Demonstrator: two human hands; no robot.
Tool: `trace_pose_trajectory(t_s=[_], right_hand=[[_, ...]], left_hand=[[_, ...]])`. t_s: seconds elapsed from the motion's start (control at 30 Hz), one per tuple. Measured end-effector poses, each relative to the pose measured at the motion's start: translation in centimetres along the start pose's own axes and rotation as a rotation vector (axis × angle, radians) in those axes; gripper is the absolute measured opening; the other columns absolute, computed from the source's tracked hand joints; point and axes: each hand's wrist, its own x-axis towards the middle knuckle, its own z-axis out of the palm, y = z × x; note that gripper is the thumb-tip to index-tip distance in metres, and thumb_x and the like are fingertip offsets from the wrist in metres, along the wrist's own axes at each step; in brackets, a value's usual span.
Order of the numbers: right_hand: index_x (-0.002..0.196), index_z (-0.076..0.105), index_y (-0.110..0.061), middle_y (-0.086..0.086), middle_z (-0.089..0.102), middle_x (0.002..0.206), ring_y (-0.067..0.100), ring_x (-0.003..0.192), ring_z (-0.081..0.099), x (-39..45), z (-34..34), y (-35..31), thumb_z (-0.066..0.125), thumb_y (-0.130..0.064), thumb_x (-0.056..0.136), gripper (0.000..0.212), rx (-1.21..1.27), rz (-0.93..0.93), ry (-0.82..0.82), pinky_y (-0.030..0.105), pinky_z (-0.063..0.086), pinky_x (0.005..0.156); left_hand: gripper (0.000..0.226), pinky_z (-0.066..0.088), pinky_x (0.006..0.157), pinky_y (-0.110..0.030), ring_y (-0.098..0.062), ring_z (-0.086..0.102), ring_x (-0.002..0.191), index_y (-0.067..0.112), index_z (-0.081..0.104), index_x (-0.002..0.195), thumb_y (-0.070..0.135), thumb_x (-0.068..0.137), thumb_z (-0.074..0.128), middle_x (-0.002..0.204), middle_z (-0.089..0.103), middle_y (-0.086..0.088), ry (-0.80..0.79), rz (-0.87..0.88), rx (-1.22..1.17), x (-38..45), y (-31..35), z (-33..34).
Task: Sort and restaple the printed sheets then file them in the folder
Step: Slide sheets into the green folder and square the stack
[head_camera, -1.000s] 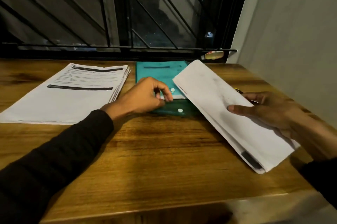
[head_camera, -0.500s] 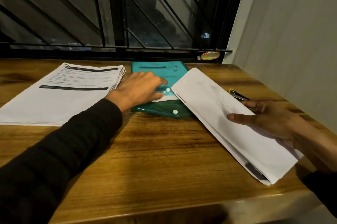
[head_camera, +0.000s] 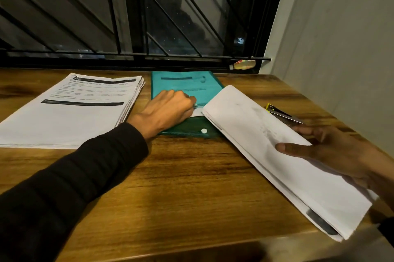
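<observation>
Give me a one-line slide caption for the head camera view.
Left hand works at the green folder's flap while right hand holds a paper bundle.

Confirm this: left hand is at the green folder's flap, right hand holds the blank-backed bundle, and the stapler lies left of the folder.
Wrong on the stapler: the head view shows it right of the green folder, beyond the bundle. Left hand and right hand are as stated.

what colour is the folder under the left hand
Teal green folder with a white snap button, darker along its near edge; seen in the head view.
</observation>
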Motion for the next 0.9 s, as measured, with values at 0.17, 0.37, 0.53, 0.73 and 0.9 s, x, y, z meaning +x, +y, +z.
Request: trace_pose_trajectory(t_s=[0.17, 0.37, 0.53, 0.73, 0.9], right_hand=[[0.112, 0.067, -0.028, -0.016, 0.071, 0.104, 0.003, 0.098, 0.066, -0.4, 0.5, -1.1, 0.076, -0.047, 0.066, 0.05, -0.117, -0.069, -0.075, 0.028, 0.052, 0.091], [0.116, 0.063, -0.04, -0.026, 0.067, 0.11, -0.004, 0.105, 0.061, -0.7, 1.0, -1.4, 0.077, -0.045, 0.07, 0.048, -0.174, -0.083, -0.06, 0.028, 0.049, 0.097], [0.113, 0.065, -0.033, -0.02, 0.07, 0.108, 0.0, 0.103, 0.064, -1.5, 1.8, -2.3, 0.079, -0.031, 0.072, 0.044, -0.067, -0.123, -0.044, 0.031, 0.051, 0.096], [0.11, 0.069, -0.045, -0.019, 0.071, 0.108, 0.004, 0.099, 0.068, -1.5, 2.3, -3.7, 0.081, -0.052, 0.06, 0.051, 0.02, -0.015, -0.066, 0.027, 0.055, 0.089], [0.1, 0.068, -0.057, -0.028, 0.069, 0.104, -0.007, 0.096, 0.065, -1.0, 2.0, -5.2, 0.072, -0.057, 0.066, 0.035, -0.113, 0.078, -0.149, 0.012, 0.047, 0.08]], left_hand=[[0.017, 0.038, 0.061, -0.03, -0.027, 0.064, 0.073, 0.007, 0.065, 0.094, 0.018, 0.099, 0.053, 0.08, 0.065, -0.009, 0.181, -0.122, -0.152, 0.2, -0.3, 0.0], [0.018, 0.052, 0.062, -0.034, -0.024, 0.062, 0.067, 0.01, 0.072, 0.09, 0.022, 0.094, 0.059, 0.08, 0.07, -0.011, 0.288, -0.245, -0.243, 0.5, -0.7, 0.0], [0.019, 0.056, 0.068, -0.037, -0.026, 0.068, 0.08, 0.013, 0.074, 0.094, 0.026, 0.093, 0.06, 0.091, 0.074, -0.009, 0.328, -0.288, -0.276, 0.3, -0.5, -0.5], [0.018, 0.057, 0.067, -0.041, -0.02, 0.067, 0.073, 0.013, 0.079, 0.093, 0.023, 0.091, 0.064, 0.086, 0.076, -0.004, 0.311, -0.27, -0.427, 0.3, -0.1, -1.3], [0.018, 0.056, 0.064, -0.041, -0.018, 0.066, 0.066, 0.011, 0.079, 0.089, 0.02, 0.09, 0.064, 0.081, 0.076, -0.002, 0.36, -0.244, -0.444, 0.0, 0.3, -1.7]])
